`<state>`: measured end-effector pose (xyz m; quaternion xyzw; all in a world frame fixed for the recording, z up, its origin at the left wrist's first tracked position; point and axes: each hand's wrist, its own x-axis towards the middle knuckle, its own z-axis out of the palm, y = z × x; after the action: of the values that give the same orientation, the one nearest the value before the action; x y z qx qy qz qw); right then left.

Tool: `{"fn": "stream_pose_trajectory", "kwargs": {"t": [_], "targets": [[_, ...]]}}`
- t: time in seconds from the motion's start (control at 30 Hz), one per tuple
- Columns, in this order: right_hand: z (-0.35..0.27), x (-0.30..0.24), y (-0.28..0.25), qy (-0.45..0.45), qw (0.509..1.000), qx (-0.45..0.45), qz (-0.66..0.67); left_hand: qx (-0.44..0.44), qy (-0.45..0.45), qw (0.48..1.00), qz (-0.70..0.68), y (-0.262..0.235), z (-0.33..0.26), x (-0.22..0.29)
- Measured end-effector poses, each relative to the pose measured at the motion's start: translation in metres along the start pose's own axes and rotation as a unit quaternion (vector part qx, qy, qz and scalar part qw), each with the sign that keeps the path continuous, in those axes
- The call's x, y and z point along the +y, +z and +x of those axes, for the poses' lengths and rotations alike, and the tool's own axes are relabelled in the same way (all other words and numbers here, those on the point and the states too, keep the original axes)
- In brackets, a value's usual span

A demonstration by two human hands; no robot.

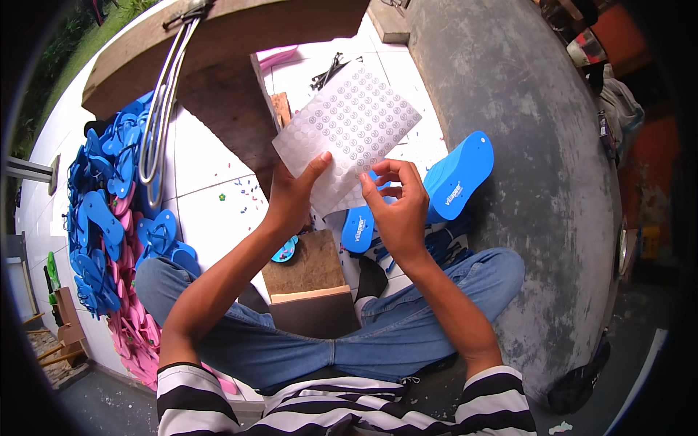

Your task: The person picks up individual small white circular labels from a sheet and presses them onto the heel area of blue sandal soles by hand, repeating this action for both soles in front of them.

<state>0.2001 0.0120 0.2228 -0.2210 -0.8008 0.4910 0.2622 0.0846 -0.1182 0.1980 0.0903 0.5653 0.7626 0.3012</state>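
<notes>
Sticker sheet point(347, 131), a white backing covered with rows of small round clear labels, is held up in front of the person, above the lap and toward twelve o'clock from the hands. Nearest the body, the left hand point(294, 195) clamps the sheet's lower left edge, thumb flat on the face and the other fingers behind it. At three o'clock from it, the right hand point(396, 207) has its thumb and forefinger narrowed to a pinch at the sheet's bottom edge; whether a sticker is already between them I cannot tell. Peeling cleanly likely calls for the left hand to hold the backing taut while the right lifts a sticker by its rim, slowly, so it does not curl or stick to itself. Just beyond the right hand, at two o'clock, a blue sandal sole point(459, 174) leans on the grey concrete wall point(523, 109). Further off at nine o'clock lies a heap of blue and pink sandals point(109, 240) on the tiled floor point(211, 196).
</notes>
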Motion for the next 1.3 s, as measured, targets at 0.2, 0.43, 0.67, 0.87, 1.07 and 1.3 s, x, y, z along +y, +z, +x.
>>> {"fn": "stream_pose_trajectory", "kwargs": {"t": [0.2, 0.43, 0.67, 0.87, 1.07, 1.3], "targets": [[0.001, -0.001, -0.002, -0.087, 0.993, 0.021, -0.073, -0.002, 0.016, 1.0, -0.026, -0.002, 0.001, -0.008], [0.001, 0.005, -0.002, -0.098, 0.99, 0.005, -0.099, -0.007, 0.018, 1.0, -0.001, 0.004, -0.004, -0.002], [-0.003, 0.009, 0.002, -0.157, 0.975, 0.021, -0.159, 0.037, 0.012, 0.999, 0.0, 0.004, -0.005, -0.006], [-0.001, 0.008, 0.004, -0.181, 0.969, -0.007, -0.169, 0.034, -0.004, 0.999, -0.018, 0.002, -0.004, -0.006], [0.016, 0.006, -0.01, -0.175, 0.977, 0.0, -0.12, -0.038, -0.019, 0.996, 0.077, -0.006, 0.0, -0.003], [0.021, 0.014, -0.007, -0.205, 0.972, -0.045, -0.106, -0.11, -0.052, 0.991, -0.059, -0.003, -0.004, -0.007]]}}
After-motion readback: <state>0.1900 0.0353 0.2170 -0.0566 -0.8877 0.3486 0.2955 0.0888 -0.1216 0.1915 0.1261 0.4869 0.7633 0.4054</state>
